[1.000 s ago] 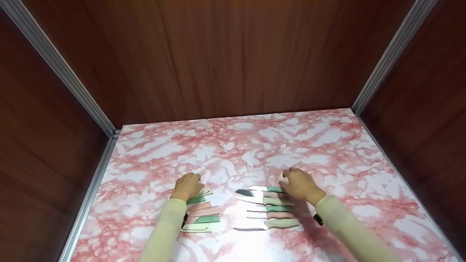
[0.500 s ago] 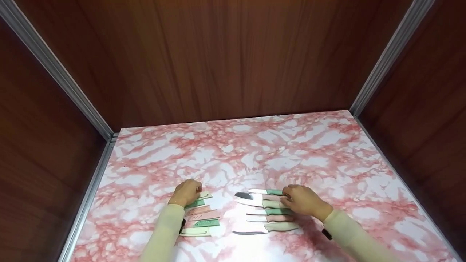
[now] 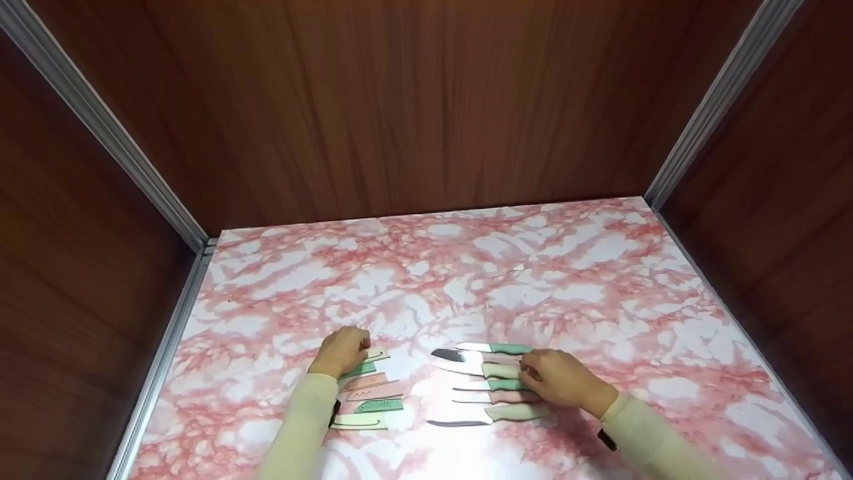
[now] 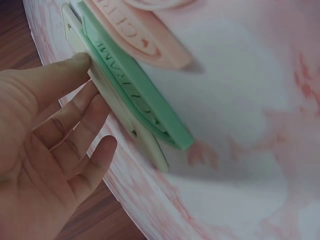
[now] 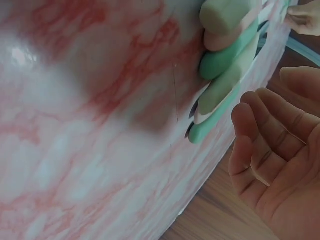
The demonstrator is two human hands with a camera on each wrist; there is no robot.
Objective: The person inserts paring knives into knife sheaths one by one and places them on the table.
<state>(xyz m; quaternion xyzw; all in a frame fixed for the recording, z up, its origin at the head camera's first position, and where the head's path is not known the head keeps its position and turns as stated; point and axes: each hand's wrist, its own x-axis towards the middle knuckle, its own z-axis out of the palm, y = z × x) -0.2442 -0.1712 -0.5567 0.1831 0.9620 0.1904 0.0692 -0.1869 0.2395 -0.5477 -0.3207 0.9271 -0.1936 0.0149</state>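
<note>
Resting left hand fingertips, fingers straight, against cream sheath at far end of sheath row; right hand relaxed, gripping nothing, over knife handles — rows apart on marble tabletop.

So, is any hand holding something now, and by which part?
Nothing is gripped. The left hand touches the edge of the cream plastic blade sheath with straight fingers; the right hand is open beside the knife handles.

Six knives in one row, five blade sheaths in another, two hands
</note>
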